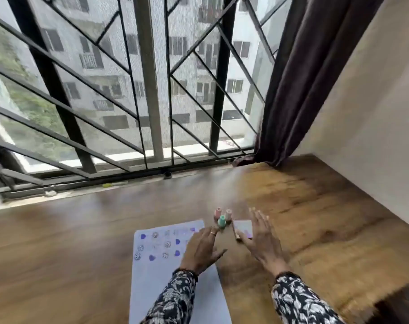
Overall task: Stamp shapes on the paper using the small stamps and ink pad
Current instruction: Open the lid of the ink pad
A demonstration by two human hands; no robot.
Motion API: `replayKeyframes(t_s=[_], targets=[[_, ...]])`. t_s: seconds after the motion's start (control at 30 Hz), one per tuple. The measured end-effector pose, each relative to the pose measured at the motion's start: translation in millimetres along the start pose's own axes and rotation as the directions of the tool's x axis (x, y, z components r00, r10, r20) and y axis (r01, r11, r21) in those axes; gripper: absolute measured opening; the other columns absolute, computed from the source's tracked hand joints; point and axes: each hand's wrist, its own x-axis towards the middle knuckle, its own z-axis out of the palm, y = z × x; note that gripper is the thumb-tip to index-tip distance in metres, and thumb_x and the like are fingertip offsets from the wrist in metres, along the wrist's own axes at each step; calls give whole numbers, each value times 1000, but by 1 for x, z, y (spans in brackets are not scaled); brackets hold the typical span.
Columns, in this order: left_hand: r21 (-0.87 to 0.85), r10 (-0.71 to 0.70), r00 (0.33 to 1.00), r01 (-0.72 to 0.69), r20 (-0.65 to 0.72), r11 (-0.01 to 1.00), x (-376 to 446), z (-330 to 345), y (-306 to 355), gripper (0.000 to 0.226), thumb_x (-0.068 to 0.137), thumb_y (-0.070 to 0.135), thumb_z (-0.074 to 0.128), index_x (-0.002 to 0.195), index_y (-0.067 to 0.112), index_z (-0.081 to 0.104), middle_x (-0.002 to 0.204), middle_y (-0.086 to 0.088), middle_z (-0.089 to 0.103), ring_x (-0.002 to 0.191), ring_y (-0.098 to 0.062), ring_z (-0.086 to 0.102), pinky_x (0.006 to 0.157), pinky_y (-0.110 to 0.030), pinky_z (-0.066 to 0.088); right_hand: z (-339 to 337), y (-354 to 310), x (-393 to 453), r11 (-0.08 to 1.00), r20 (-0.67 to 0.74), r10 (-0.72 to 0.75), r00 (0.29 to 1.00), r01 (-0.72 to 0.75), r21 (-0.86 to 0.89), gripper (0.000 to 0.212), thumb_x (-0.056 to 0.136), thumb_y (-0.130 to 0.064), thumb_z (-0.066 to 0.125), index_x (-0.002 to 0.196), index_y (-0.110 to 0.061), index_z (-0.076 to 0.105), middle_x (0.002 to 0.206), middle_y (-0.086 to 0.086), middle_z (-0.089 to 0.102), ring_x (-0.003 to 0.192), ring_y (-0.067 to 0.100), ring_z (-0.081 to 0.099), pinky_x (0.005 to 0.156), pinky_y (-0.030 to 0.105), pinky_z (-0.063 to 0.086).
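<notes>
Right now I see my left hand (pixel 202 247) spread flat, fingers released, over the stamped paper (pixel 175 272). My right hand (pixel 260 239) hovers, fingers released too, beside the ink pad (pixel 243 228). Three small stamps (pixel 222 217) stand upright just beyond the paper's far corner on the wooden table (pixel 315 218).

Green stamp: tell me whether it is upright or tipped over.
Upright: the green stamp stands on its base on the table.
</notes>
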Motion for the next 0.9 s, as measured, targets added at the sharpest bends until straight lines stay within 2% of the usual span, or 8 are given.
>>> replayKeyframes(t_s=[0.1,0.2,0.3,0.4,0.47,0.6,0.77,0.9], targets=[[-86,-21,1000,21,-6,996,12,15,10,63,83,43,56,136,15,36,132,-9,52,117,-27,48,96,-31,36,12,10,2,991,80,127,989,-130,37,79,83,-46,59,142,-4,28,149,16,34,136,27,33,113,37,22],[-192,-24,1000,24,2,981,22,31,19,69,81,40,59,139,13,32,141,-9,46,128,-24,42,106,-28,28,21,7,3,958,54,270,961,-274,87,83,75,-57,59,135,-3,43,140,21,46,127,34,45,105,44,35],[-240,-51,998,45,-20,970,32,46,18,73,77,40,59,139,16,31,144,-5,43,134,-22,36,112,-31,25,31,3,9,929,16,338,941,-336,158,89,65,-63,36,124,1,55,129,30,53,119,43,50,99,51,39],[-274,-116,993,104,-28,956,40,56,14,78,75,44,59,142,19,26,146,-1,40,136,-17,31,111,-27,19,37,3,10,913,44,383,923,-386,136,69,71,-50,58,121,-3,57,128,30,51,112,45,49,91,48,43],[-281,-137,990,123,-32,952,43,59,12,81,75,42,58,144,23,20,146,1,38,134,-13,32,103,-18,15,41,5,10,915,39,377,925,-379,141,65,63,-35,78,116,-3,61,122,32,53,104,47,52,84,48,47],[-313,-167,983,135,-78,940,43,60,12,79,74,32,59,142,31,20,136,4,48,124,-11,39,95,-3,9,45,8,4,949,44,269,962,-273,160,69,49,-31,86,108,-1,65,113,34,58,86,48,58,75,48,51],[-376,-172,979,119,-110,919,41,53,17,88,66,25,62,134,52,12,117,38,37,114,1,40,93,0,13,42,9,-1,960,53,232,971,-237,149,73,48,-34,85,111,-3,63,116,31,57,85,44,58,76,45,51],[-390,-175,978,117,-116,913,44,52,16,92,66,34,67,134,55,9,113,28,48,108,1,46,92,-13,27,33,8,4,946,68,224,972,-234,225,69,59,-32,79,119,-4,59,124,26,55,100,43,55,88,42,46]])
